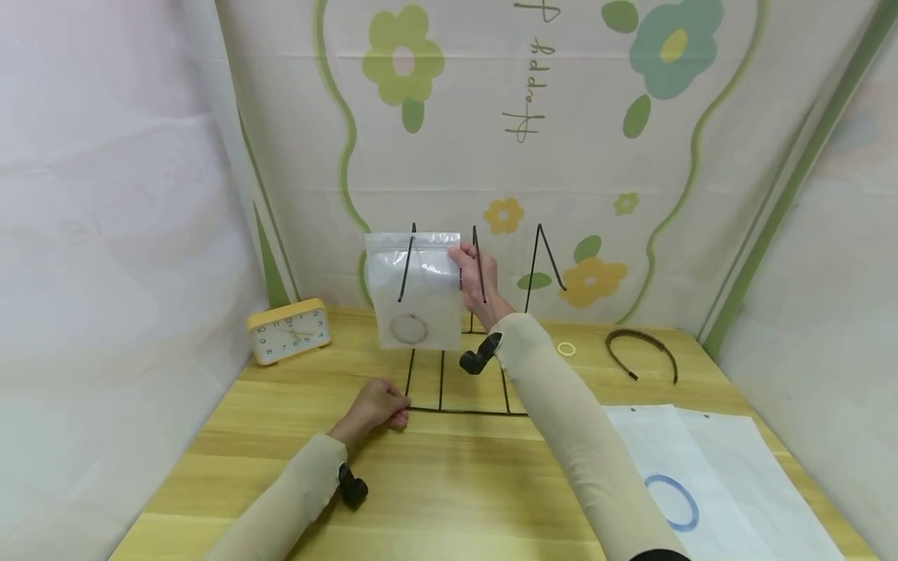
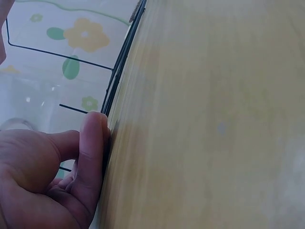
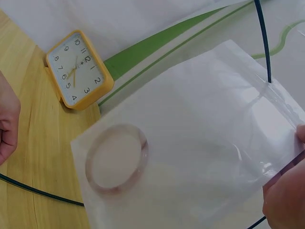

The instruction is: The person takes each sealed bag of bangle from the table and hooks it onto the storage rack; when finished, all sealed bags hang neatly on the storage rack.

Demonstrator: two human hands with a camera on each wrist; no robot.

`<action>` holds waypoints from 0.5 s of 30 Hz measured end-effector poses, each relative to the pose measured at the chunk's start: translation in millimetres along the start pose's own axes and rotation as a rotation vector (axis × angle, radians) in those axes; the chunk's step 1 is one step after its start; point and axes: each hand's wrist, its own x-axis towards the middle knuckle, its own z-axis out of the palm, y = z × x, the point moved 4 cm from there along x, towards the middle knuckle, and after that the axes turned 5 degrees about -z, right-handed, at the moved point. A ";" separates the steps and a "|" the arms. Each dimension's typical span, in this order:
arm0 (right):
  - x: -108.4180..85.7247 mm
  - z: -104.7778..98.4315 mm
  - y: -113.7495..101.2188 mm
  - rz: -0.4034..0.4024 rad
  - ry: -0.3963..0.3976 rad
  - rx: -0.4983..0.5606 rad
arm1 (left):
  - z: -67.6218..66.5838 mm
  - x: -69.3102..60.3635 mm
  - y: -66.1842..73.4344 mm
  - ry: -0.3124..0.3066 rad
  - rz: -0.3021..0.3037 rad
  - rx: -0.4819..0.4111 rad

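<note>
One left hand [image 1: 379,405], one right hand [image 1: 470,274], one three-pronged wire rack [image 1: 459,411].
One pouch [image 1: 433,292] with one pale ring [image 3: 114,191] inside is held by the right hand; left of that grip one clock [image 1: 289,335] is seen, right of it one yellow ring [image 1: 566,355], one blue ring [image 1: 694,510] and one headband [image 1: 640,334] are found.

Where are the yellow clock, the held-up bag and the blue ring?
Yellow clock [image 1: 291,333], head view: its white face.
Held-up bag [image 1: 423,291], head view: middle of its front.
Blue ring [image 1: 694,512], head view: right side of its band.
</note>
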 end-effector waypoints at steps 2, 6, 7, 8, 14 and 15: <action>0.8 -0.3 -0.1 0.001 0.014 -0.009 | 0.8 -0.4 0.3 -0.001 -0.001 -0.004; 2.4 0.5 -0.3 -0.004 0.032 -0.033 | 0.8 -1.1 0.8 0.001 -0.010 -0.003; 3.1 0.9 -0.3 -0.007 0.036 -0.036 | 0.7 -0.9 0.8 0.003 -0.013 -0.003; 4.1 1.4 -0.2 -0.011 0.040 -0.036 | 0.5 -0.8 0.7 0.004 -0.015 -0.003; 10.3 3.2 1.8 -0.026 0.040 -0.031 | 1.1 -0.9 1.9 0.006 -0.010 0.002; 11.3 3.1 2.6 -0.028 0.034 -0.029 | 1.4 -1.1 2.1 0.008 -0.006 0.010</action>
